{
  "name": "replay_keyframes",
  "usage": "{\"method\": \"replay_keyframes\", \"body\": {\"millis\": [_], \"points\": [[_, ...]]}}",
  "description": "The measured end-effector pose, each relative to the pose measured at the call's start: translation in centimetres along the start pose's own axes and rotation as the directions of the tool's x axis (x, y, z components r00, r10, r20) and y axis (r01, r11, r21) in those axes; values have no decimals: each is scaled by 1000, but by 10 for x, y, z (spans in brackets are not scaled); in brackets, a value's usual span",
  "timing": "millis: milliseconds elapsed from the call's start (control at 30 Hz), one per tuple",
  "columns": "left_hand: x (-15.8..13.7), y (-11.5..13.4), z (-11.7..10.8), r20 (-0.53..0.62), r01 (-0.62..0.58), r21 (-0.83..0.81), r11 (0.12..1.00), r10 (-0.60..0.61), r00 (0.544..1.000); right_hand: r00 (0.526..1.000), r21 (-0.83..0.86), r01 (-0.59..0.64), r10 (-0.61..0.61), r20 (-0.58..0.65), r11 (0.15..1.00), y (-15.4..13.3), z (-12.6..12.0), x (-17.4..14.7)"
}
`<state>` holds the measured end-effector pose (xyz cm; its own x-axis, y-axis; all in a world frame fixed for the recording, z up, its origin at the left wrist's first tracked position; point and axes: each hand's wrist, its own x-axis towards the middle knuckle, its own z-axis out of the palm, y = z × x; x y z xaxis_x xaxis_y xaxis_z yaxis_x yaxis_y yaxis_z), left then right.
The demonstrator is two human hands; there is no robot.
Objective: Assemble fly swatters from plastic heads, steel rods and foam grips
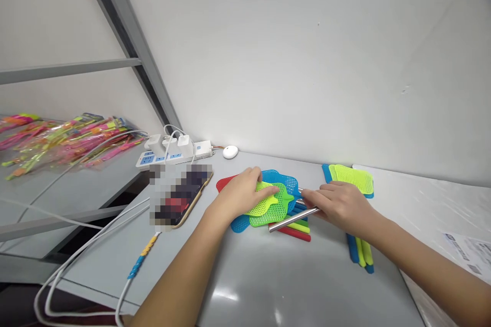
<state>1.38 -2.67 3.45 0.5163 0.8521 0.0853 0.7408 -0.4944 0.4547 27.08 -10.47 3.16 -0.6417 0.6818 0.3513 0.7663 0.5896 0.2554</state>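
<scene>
On the grey table, my left hand (245,191) is closed over a yellow-green mesh fly swatter head (264,205), with its thumb on top. Under and around that head lie a green fly swatter head (276,214), a blue one (282,184) and a red one (223,183), overlapping. My right hand (339,204) grips a silver metal rod (289,219), tilted across the pile; its fingers hide one end. Red, yellow, green and blue handles (295,233) show beneath the rod. Beyond and below my right hand, more fly swatters (353,179) lie stacked, partly covered by the forearm.
A phone in a tan case (192,199) lies left of the pile, behind white cables. A power strip (203,149) with chargers and a white oval device (230,152) sit by the wall. Bagged colourful items (88,138) fill a left shelf. A metal frame (126,36) rises there.
</scene>
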Motion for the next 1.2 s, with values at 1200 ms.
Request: {"method": "replay_keyframes", "body": {"millis": [1200], "points": [[11,34,26,210,239,-941,239,-141,967,916,109,-261,282,-286,959,-15,-4,-69]]}}
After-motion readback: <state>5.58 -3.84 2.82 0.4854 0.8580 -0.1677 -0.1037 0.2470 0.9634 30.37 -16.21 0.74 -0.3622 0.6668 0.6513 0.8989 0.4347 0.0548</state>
